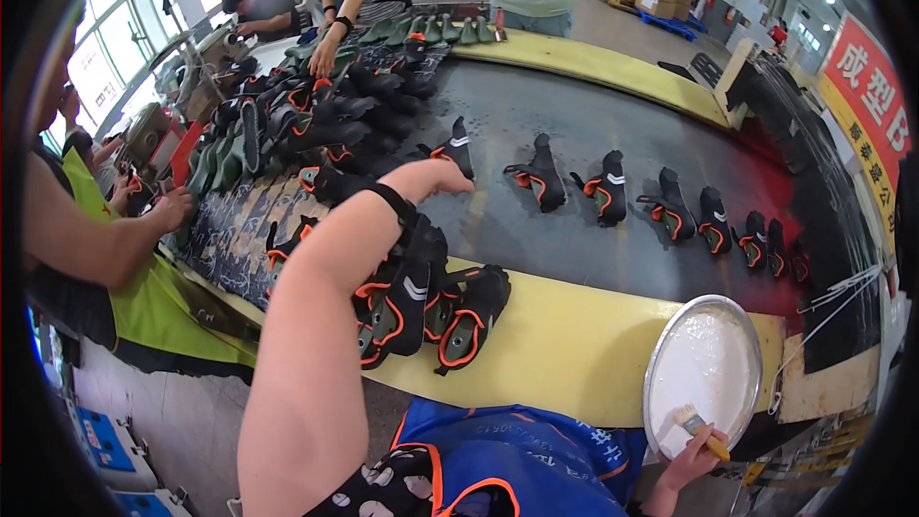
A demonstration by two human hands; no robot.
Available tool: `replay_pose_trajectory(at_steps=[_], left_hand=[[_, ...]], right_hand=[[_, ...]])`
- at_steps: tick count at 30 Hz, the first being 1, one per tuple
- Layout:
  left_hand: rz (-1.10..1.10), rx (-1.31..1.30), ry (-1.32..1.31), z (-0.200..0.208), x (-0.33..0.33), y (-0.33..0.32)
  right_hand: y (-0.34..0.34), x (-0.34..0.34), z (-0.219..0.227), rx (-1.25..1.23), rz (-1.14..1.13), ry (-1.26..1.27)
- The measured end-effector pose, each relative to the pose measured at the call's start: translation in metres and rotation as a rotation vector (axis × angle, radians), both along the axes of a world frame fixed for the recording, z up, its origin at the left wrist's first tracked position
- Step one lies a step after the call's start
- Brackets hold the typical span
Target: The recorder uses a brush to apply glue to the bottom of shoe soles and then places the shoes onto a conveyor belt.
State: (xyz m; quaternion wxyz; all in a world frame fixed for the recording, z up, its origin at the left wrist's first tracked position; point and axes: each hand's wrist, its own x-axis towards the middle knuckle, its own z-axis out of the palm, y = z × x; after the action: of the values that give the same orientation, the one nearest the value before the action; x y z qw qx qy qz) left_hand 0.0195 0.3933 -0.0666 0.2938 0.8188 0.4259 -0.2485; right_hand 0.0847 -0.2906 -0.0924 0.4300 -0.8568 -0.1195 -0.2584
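Brush [696,427], yellow-handled, pale-bristled, lower right, gripped in right hand [693,463]; left hand [438,178] by black-orange shoe [460,150], upper centre, closure unclear.

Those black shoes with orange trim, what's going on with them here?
A person's left hand reaches over a dark flat surface to a black, orange-trimmed shoe; whether it grips it is unclear. The right hand holds a brush at the near side of a round pan of something white. More shoes stand in a line to the right. On the left is a pile, with another person's hand at it.
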Motion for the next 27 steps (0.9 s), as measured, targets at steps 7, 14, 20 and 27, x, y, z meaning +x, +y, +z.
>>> replay_pose_trajectory(at_steps=[7,14,20,27], left_hand=[[0.390,-0.101,-0.227,0.054,-0.086,0.053],[0.404,0.066,-0.283,0.029,-0.144,0.088],[-0.300,0.815,0.350,0.019,-0.192,0.061],[-0.156,0.886,0.339,0.020,-0.199,0.064]], right_hand=[[0.004,-0.004,0.003,-0.051,-0.009,0.026],[0.007,-0.005,0.008,-0.039,-0.031,0.071],[0.008,-0.004,0.007,-0.057,-0.014,0.016],[0.005,-0.004,0.004,0.028,-0.021,0.048]])
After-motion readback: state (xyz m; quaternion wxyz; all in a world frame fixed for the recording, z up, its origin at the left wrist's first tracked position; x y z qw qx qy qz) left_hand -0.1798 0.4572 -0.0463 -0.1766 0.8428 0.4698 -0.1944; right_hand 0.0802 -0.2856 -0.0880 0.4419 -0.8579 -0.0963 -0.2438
